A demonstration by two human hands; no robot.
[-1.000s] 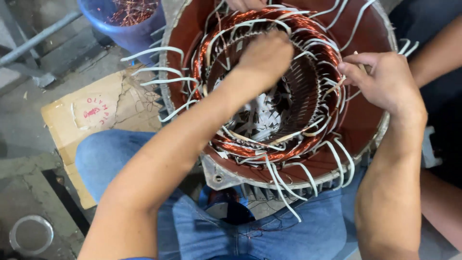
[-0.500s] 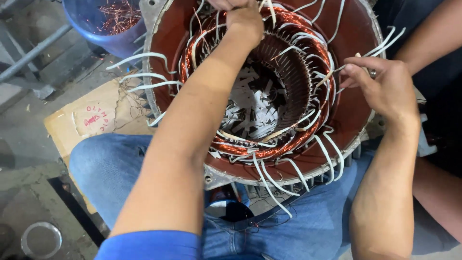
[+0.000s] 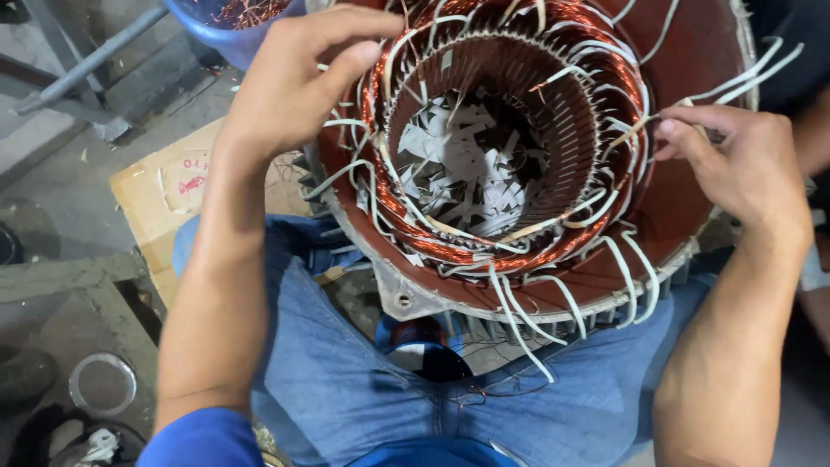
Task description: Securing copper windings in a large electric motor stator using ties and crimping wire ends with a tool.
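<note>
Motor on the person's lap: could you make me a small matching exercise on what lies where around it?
Things:
1. blue bucket
2. cardboard sheet
3. white paper scraps
4. metal ring

Places:
a. inside the motor's bore
b. floor, bottom left
c. top left, holding copper wire
d. under the left forearm, beside the knee

Pairs: 1-c, 2-d, 3-a, 4-b

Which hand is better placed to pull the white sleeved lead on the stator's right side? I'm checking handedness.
Right hand, probably: its fingertips pinch that white sleeved lead; the left hand rests on the opposite rim.
</note>
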